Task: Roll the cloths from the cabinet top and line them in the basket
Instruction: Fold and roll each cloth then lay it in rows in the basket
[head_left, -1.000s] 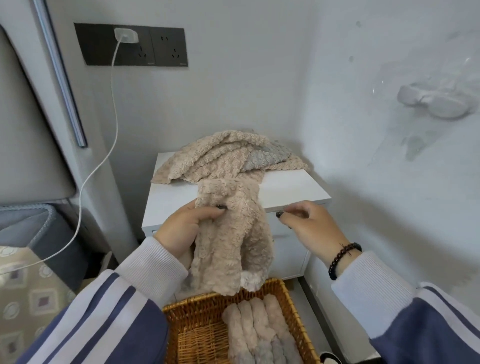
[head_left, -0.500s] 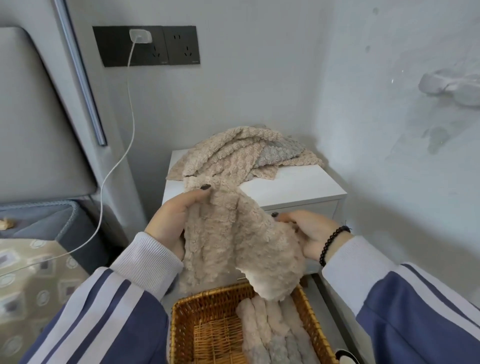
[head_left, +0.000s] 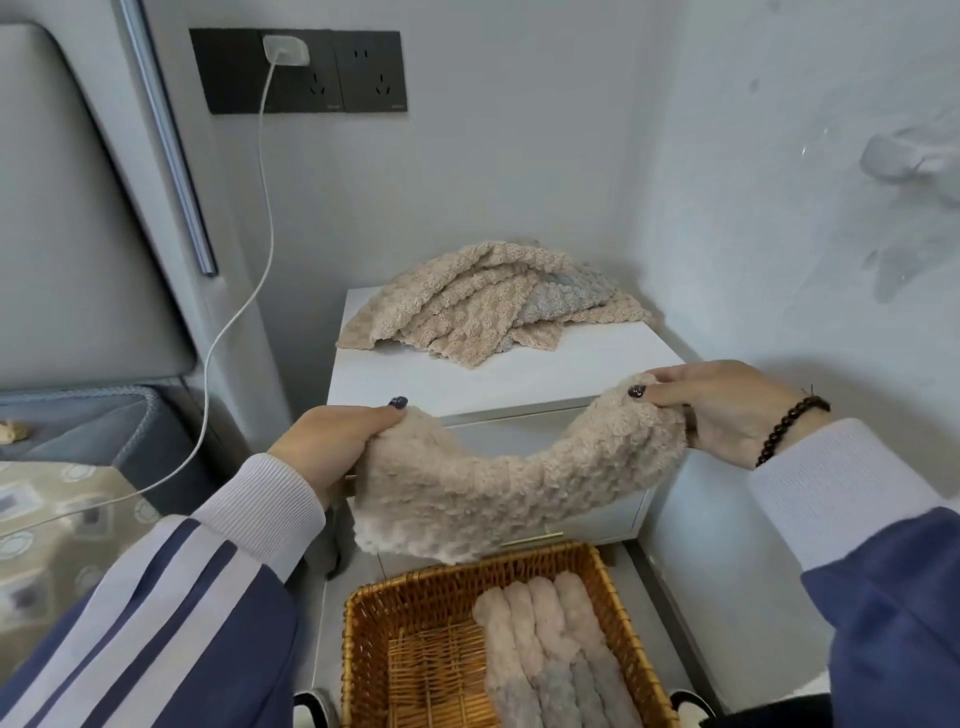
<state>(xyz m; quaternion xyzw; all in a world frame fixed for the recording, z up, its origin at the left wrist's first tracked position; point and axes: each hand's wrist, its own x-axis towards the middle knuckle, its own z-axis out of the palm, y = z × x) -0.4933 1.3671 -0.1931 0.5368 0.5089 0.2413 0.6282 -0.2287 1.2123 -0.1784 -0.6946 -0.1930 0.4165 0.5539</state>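
Observation:
A beige fluffy cloth (head_left: 498, 488) hangs stretched between my hands in front of the white cabinet (head_left: 519, 379). My left hand (head_left: 332, 441) grips its left corner and my right hand (head_left: 727, 410) pinches its right corner. The cloth sags in the middle above the wicker basket (head_left: 363, 649). Several rolled cloths (head_left: 550, 649) lie side by side in the basket's right half. A pile of loose cloths (head_left: 483, 301), beige with a grey one among them, lies on the cabinet top at the back.
A white charger cable (head_left: 244, 291) runs from a dark wall socket (head_left: 296, 70) down to the left over a bed with a patterned cover (head_left: 47, 530). Walls close in behind and to the right of the cabinet. The basket stands on the floor.
The cloth hung bunched from my left hand; my right hand took its other corner and both hands drew apart, spreading it sideways. The view shifted right.

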